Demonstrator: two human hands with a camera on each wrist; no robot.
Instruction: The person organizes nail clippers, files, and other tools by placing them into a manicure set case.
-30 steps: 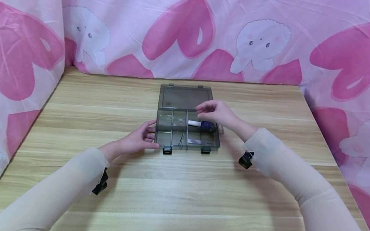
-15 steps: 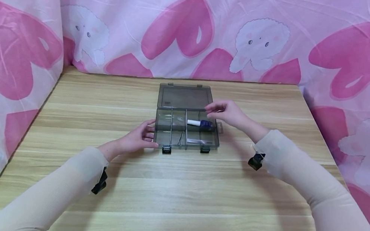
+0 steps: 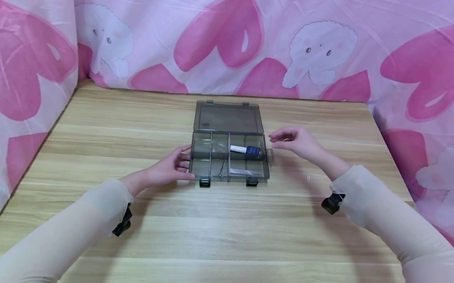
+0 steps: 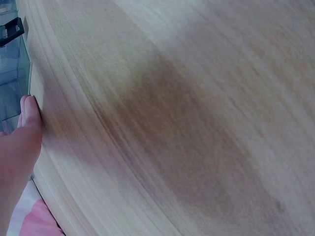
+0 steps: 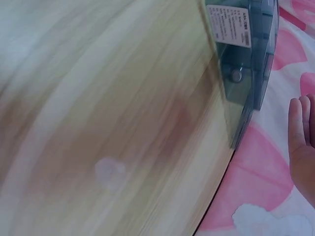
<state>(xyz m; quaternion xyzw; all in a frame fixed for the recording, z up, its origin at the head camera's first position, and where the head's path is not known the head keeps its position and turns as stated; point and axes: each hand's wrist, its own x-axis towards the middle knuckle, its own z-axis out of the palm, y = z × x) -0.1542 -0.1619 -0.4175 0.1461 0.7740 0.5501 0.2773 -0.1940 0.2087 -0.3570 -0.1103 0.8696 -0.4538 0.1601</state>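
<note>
A clear grey divided box [image 3: 200, 167] stands on the wooden table with its lid [image 3: 230, 118] laid back. Inside, on the right, lies a small dark blue bottle [image 3: 254, 151] with a white cap. Thin metal pieces, perhaps nails [image 3: 222, 168], lie in the front middle compartment. My left hand [image 3: 165, 168] rests against the box's left side, thumb at the front corner; the left wrist view shows its fingers [image 4: 32, 110] along the wall. Right of the box and apart from it, my right hand [image 3: 297, 141] hovers with loosely bent fingers, nothing visible in them.
Two black latches [image 3: 204, 181] hang at the box's front edge. A printed label [image 5: 229, 24] shows on the box in the right wrist view. Pink patterned cloth [image 3: 215, 32] encloses the table [image 3: 205, 254] at the back and sides.
My right hand has moved rightward, from above the box's right compartment to outside its right edge. The left hand, the box and the bottle stay where they were.
</note>
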